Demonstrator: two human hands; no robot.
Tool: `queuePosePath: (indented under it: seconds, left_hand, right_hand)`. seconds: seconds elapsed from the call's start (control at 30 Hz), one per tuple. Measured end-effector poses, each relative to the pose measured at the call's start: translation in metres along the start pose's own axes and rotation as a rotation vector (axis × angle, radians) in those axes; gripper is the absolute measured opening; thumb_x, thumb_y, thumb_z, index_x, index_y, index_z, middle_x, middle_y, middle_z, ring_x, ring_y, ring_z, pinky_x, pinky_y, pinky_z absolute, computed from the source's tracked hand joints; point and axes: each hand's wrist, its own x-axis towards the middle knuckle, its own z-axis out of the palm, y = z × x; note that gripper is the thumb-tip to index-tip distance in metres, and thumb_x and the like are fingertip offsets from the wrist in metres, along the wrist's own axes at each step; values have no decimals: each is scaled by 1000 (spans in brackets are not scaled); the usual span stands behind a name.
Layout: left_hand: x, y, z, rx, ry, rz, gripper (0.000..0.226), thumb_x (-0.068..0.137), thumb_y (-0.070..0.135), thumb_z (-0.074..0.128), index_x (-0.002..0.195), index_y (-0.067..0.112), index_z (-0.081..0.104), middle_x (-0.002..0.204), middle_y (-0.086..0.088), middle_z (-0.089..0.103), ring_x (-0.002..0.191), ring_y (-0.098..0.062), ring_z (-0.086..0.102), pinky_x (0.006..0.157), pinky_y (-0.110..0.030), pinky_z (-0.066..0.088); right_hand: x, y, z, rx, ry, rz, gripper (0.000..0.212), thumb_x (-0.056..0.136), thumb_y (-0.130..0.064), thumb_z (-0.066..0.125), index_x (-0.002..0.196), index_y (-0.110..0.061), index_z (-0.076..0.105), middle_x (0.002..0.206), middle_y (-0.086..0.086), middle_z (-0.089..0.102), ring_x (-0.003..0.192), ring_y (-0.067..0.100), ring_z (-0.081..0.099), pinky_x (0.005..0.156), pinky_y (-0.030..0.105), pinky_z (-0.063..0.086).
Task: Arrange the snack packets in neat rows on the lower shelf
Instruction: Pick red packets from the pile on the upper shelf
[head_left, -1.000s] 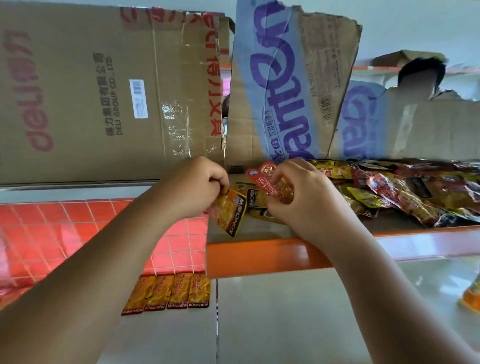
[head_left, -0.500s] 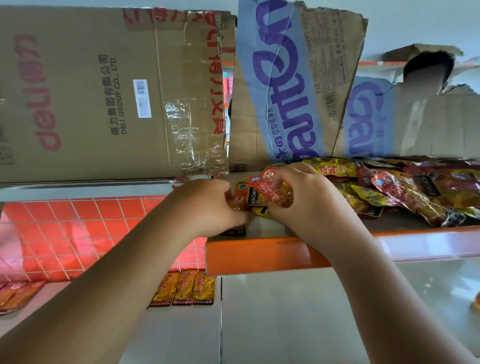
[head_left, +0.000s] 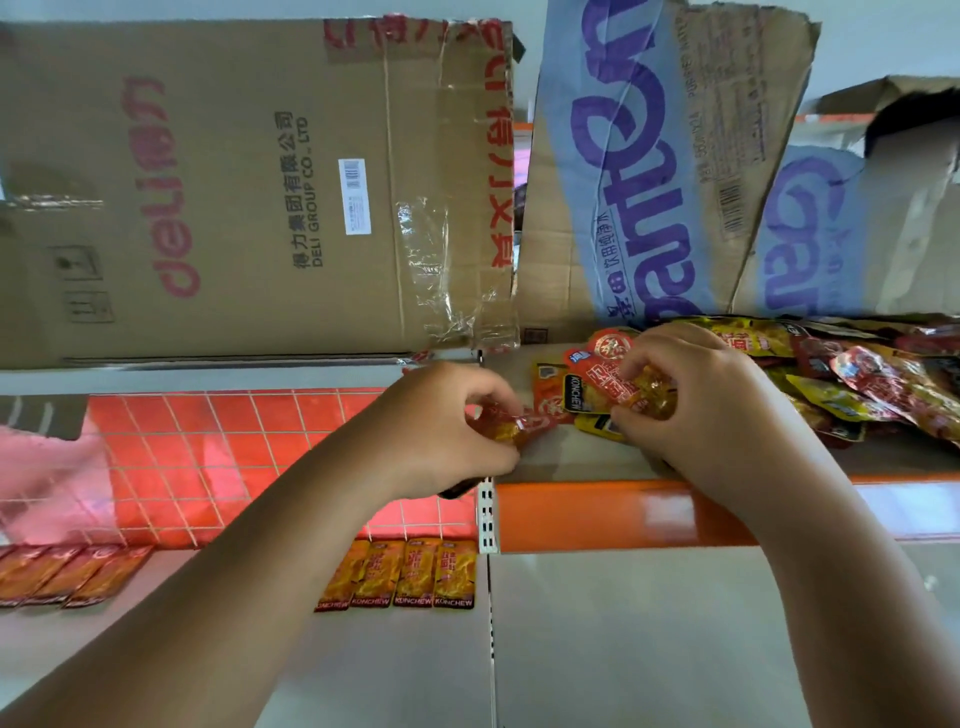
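Two-handed picking from loose heap of red and yellow foil snack packets (head_left: 872, 384) on upper orange-edged metal shelf (head_left: 597, 514). Pinched in left hand (head_left: 441, 431), fingers curled: one crinkled orange-red packet (head_left: 519, 426). Clasped in right hand (head_left: 711, 410), beside heap: small fan of red and orange packets (head_left: 608, 387). Judged as gathering step, placing not yet begun. On pale grey lower shelf (head_left: 675, 649): row of four orange KONCHEW packets (head_left: 400, 574), flat, side by side; further row (head_left: 57, 574) far left. Next: carry down, lay flat beside those four, labels matching, edges touching, no overlap
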Motion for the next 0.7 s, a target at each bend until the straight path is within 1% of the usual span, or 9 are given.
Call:
queuePosePath:
  seconds: [0.1, 0.13, 0.2, 0.23, 0.27, 0.37, 0.5, 0.6, 0.7]
  left_hand:
    - [-6, -12, 1, -86, 89, 94, 35, 75, 23, 81, 103, 40, 71, 83, 11, 70, 52, -4, 61, 50, -29, 51]
    - [-7, -17, 0, -110, 131, 132, 34, 75, 22, 81, 102, 40, 71, 83, 13, 69, 54, -2, 60, 49, -23, 48]
    - [-11, -33, -5, -122, 220, 201, 32, 74, 23, 82, 99, 39, 71, 90, 26, 66, 72, 3, 64, 56, -13, 44]
    - [-12, -40, -9, -130, 261, 236, 30, 74, 22, 81, 98, 38, 71, 90, 27, 66, 78, 3, 65, 59, -11, 44]
    - [-13, -51, -13, -141, 298, 273, 29, 74, 20, 80, 98, 35, 71, 88, 23, 68, 80, 2, 66, 61, -11, 45]
    - [-18, -91, -31, -140, 396, 376, 28, 73, 19, 77, 98, 30, 71, 95, 14, 68, 89, -6, 66, 73, -24, 52]
    - [-32, -162, -59, -129, 502, 404, 26, 72, 20, 75, 97, 26, 71, 98, 12, 67, 92, -9, 63, 76, -25, 49]
    - [-45, -227, -78, -134, 530, 353, 23, 72, 24, 73, 95, 23, 69, 94, 10, 65, 89, -11, 61, 76, -30, 49]
    - [-63, -303, -89, -159, 508, 219, 28, 71, 25, 76, 98, 24, 70, 95, 10, 63, 87, -9, 61, 74, -29, 50]
  right_hand:
    - [0, -9, 0, -46, 10, 15, 26, 76, -39, 72, 97, -25, 65, 118, -8, 59, 107, 15, 57, 86, 30, 46]
    - [1, -16, 1, -55, 15, 29, 28, 75, -40, 71, 97, -24, 65, 118, -7, 59, 107, 16, 57, 87, 31, 47]
    - [3, -34, 9, -55, 36, 41, 30, 73, -42, 70, 96, -23, 66, 116, -5, 61, 107, 18, 58, 90, 34, 49]
    - [3, -46, 13, -54, 48, 37, 31, 73, -42, 69, 96, -22, 66, 114, -4, 61, 106, 19, 58, 91, 36, 50]
    - [4, -59, 20, -59, 57, 33, 32, 73, -41, 70, 98, -21, 67, 113, -4, 61, 105, 19, 58, 92, 36, 50]
    - [10, -107, 44, -47, 74, 15, 29, 73, -38, 69, 97, -22, 67, 108, -5, 61, 98, 20, 58, 88, 38, 51]
    - [24, -173, 86, -7, 68, -10, 21, 74, -33, 71, 91, -23, 64, 100, -7, 59, 90, 20, 57, 79, 42, 52]
    - [33, -219, 132, 35, 21, -20, 20, 74, -28, 76, 89, -25, 63, 99, -11, 58, 87, 14, 56, 76, 33, 50]
    - [42, -262, 202, 114, -57, -27, 21, 73, -23, 78, 87, -26, 62, 94, -11, 56, 82, 7, 50, 72, 21, 43]
